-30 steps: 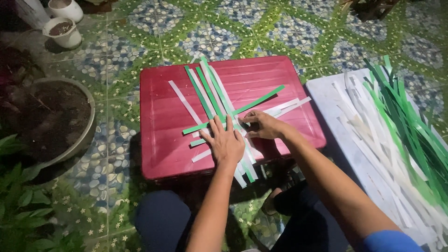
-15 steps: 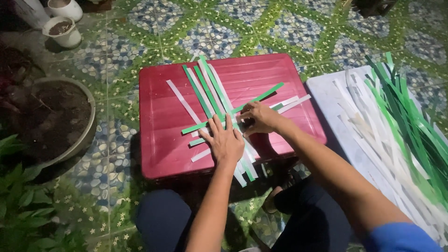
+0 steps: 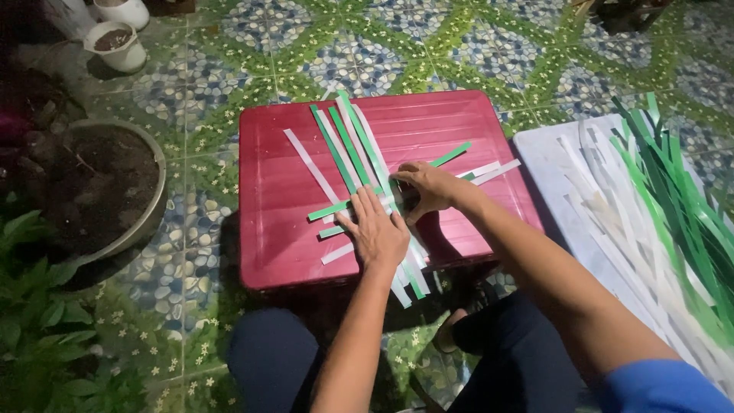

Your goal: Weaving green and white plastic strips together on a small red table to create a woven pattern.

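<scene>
Green and white strips (image 3: 348, 145) lie crossed on a red plastic stool top (image 3: 275, 229). My left hand (image 3: 375, 233) rests flat on the crossing strips, fingers spread, pinning them down. My right hand (image 3: 424, 187) sits just beyond it to the right, fingers curled and pinching at the strips where a green strip (image 3: 451, 154) and a white strip (image 3: 493, 170) run off to the right. The exact strip in its fingers is hidden.
A white board (image 3: 550, 164) at the right carries a pile of loose green and white strips (image 3: 673, 206). A large soil-filled pot (image 3: 92, 191) stands left, two small white pots (image 3: 118, 42) at the back left, leafy plants (image 3: 38, 336) at the lower left. Patterned tile floor all around.
My right hand has slid left along the crosswise strips toward my left hand. The left hand has stayed pressed on the weave.
</scene>
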